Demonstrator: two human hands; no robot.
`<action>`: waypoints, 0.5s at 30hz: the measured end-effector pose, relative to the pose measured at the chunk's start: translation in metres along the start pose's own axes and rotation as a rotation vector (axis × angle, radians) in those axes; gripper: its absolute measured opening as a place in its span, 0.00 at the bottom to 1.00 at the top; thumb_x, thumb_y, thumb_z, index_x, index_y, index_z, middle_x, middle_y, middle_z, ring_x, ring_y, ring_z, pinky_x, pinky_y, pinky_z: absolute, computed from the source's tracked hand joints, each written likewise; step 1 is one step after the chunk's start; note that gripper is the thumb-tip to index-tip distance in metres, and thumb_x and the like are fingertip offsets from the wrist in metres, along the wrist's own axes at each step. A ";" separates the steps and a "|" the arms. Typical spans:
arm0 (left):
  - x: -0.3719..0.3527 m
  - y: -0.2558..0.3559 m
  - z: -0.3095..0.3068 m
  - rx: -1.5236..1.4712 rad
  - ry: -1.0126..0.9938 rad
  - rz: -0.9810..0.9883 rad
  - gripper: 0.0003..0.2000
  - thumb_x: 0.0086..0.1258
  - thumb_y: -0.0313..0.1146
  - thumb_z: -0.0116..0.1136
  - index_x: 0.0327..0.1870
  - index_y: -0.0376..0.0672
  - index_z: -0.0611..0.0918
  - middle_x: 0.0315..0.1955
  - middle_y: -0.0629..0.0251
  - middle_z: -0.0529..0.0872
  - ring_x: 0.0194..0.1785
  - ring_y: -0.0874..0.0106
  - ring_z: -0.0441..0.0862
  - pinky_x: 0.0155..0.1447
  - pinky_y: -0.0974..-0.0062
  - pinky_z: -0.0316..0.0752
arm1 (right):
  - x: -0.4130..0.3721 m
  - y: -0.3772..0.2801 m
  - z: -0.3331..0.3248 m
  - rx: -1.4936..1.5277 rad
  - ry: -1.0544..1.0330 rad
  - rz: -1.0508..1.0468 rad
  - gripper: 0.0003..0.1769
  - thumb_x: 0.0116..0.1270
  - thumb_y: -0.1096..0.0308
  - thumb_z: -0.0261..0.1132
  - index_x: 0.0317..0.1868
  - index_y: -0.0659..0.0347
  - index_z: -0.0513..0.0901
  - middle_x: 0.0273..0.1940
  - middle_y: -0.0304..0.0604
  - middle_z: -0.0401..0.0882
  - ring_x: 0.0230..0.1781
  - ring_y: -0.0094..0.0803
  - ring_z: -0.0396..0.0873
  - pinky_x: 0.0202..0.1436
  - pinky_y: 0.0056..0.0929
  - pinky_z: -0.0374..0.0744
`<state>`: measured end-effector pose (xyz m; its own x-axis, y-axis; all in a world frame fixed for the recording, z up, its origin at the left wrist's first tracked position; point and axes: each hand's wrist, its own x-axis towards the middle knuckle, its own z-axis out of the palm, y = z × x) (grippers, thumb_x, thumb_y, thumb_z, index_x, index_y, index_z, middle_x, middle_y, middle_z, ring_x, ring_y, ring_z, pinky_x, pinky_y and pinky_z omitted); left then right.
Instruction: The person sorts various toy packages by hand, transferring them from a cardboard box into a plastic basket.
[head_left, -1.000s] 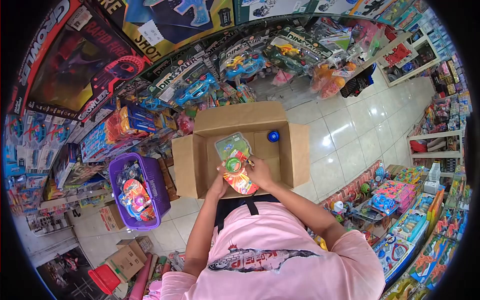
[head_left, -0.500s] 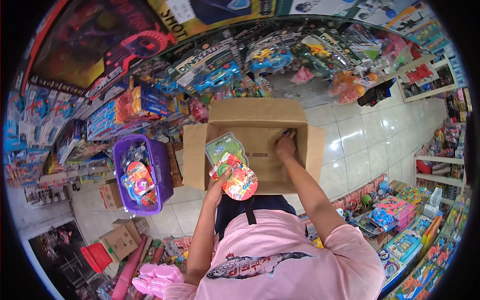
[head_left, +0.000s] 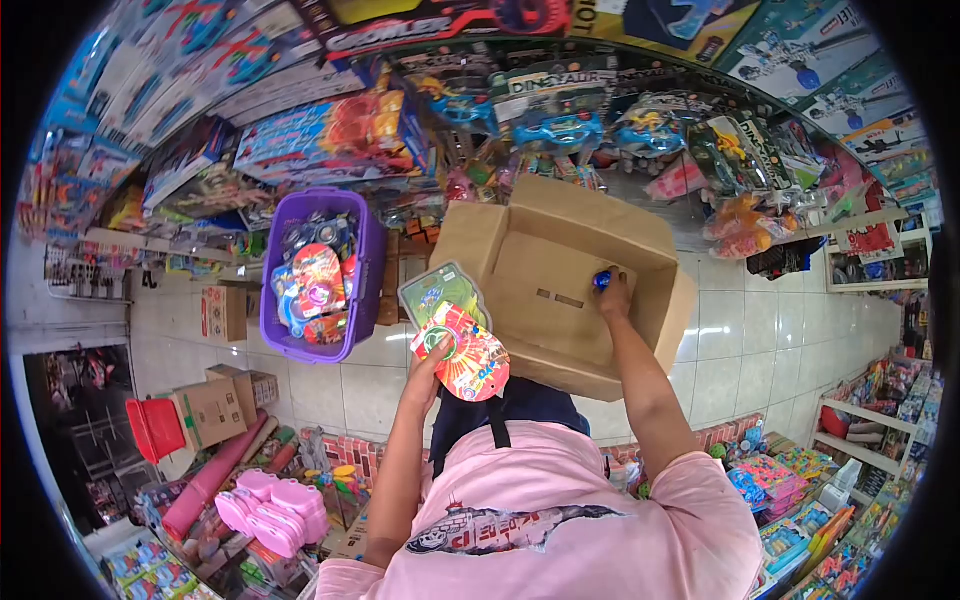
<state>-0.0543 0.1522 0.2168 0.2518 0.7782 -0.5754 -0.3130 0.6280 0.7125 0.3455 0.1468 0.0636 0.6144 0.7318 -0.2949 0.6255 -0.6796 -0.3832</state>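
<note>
My left hand (head_left: 428, 375) grips two carded toy packs at the left edge of an open cardboard box. On top is a red and yellow pack (head_left: 470, 358) with a round green part; a green pack (head_left: 440, 290) shows behind it. Inside the box (head_left: 540, 335), toward its right side, my right hand (head_left: 616, 298) has its fingers closed around a small, round, shiny blue object (head_left: 602, 280), whose kind I cannot make out. To the left stands a purple basket (head_left: 366, 275) with several carded toy packs (head_left: 320, 278) in it.
Shelves of packaged toys run along the far side, with bagged blue toys (head_left: 558, 130) hanging there. Cardboard cartons (head_left: 215, 408) and a red container (head_left: 155, 430) stand at lower left, near pink cases (head_left: 275, 510). Tiled floor (head_left: 745, 325) lies right of the box.
The view has turned left, and the box appears tilted and farther right. My right hand has lifted slightly off the box's right corner, showing the blue object. My left hand still holds the packs.
</note>
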 end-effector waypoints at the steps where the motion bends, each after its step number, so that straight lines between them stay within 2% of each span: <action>1: -0.007 0.002 -0.011 -0.005 0.004 0.003 0.24 0.71 0.38 0.63 0.64 0.39 0.72 0.54 0.64 0.81 0.58 0.72 0.80 0.63 0.71 0.74 | 0.001 -0.007 0.002 0.037 -0.045 0.014 0.32 0.58 0.60 0.72 0.62 0.53 0.70 0.61 0.57 0.71 0.56 0.57 0.78 0.57 0.48 0.80; 3: -0.020 0.007 -0.033 -0.017 0.017 0.018 0.24 0.71 0.37 0.63 0.64 0.39 0.72 0.54 0.64 0.81 0.58 0.73 0.79 0.63 0.72 0.73 | -0.013 -0.028 0.007 0.088 -0.006 -0.033 0.31 0.57 0.62 0.73 0.60 0.56 0.72 0.57 0.56 0.74 0.55 0.57 0.78 0.55 0.49 0.80; 6: -0.039 0.010 -0.073 -0.021 0.044 0.061 0.24 0.72 0.37 0.63 0.64 0.39 0.72 0.54 0.65 0.81 0.58 0.74 0.79 0.63 0.72 0.73 | -0.055 -0.086 0.009 0.238 0.191 -0.356 0.28 0.51 0.68 0.75 0.54 0.60 0.77 0.51 0.55 0.77 0.51 0.56 0.79 0.51 0.47 0.80; 7: -0.047 0.013 -0.085 -0.030 0.047 0.072 0.24 0.72 0.37 0.63 0.64 0.39 0.72 0.54 0.65 0.81 0.58 0.74 0.79 0.63 0.72 0.73 | -0.073 -0.107 0.008 0.236 0.192 -0.371 0.28 0.51 0.68 0.75 0.54 0.60 0.77 0.51 0.55 0.77 0.51 0.56 0.79 0.51 0.47 0.80; 9: -0.066 0.019 -0.110 -0.056 0.079 0.118 0.23 0.72 0.37 0.63 0.64 0.39 0.72 0.54 0.65 0.81 0.57 0.75 0.79 0.62 0.73 0.72 | -0.118 -0.157 -0.005 0.490 0.267 -0.476 0.27 0.52 0.67 0.76 0.53 0.63 0.78 0.48 0.52 0.79 0.47 0.47 0.81 0.48 0.40 0.80; 10: -0.074 0.020 -0.125 -0.068 0.087 0.129 0.23 0.72 0.37 0.63 0.64 0.39 0.72 0.54 0.65 0.81 0.57 0.75 0.79 0.62 0.73 0.72 | -0.142 -0.181 -0.011 0.488 0.262 -0.493 0.27 0.52 0.67 0.76 0.53 0.63 0.78 0.48 0.52 0.79 0.47 0.47 0.81 0.48 0.40 0.80; 12: -0.090 0.020 -0.156 -0.012 0.099 0.161 0.24 0.73 0.40 0.60 0.66 0.40 0.70 0.58 0.63 0.79 0.62 0.71 0.77 0.67 0.68 0.71 | -0.186 -0.223 -0.015 0.783 0.112 -0.421 0.26 0.53 0.66 0.77 0.51 0.65 0.79 0.45 0.48 0.79 0.44 0.35 0.81 0.46 0.31 0.78; 13: -0.097 0.020 -0.170 -0.024 0.110 0.171 0.24 0.73 0.40 0.60 0.66 0.40 0.70 0.58 0.63 0.79 0.62 0.71 0.77 0.67 0.68 0.71 | -0.201 -0.237 -0.006 0.780 0.101 -0.437 0.26 0.53 0.66 0.77 0.51 0.65 0.79 0.45 0.48 0.79 0.44 0.35 0.81 0.46 0.31 0.78; 15: -0.112 0.020 -0.197 -0.046 0.150 0.194 0.24 0.73 0.40 0.59 0.66 0.40 0.70 0.58 0.63 0.79 0.62 0.71 0.77 0.67 0.68 0.70 | -0.228 -0.264 0.008 0.899 -0.031 -0.483 0.25 0.54 0.65 0.77 0.50 0.65 0.80 0.45 0.45 0.80 0.44 0.29 0.79 0.46 0.26 0.77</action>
<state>-0.2691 0.0771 0.2165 0.0456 0.8731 -0.4854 -0.3844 0.4639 0.7982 0.0362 0.1597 0.2247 0.3717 0.9271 0.0477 0.2026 -0.0309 -0.9788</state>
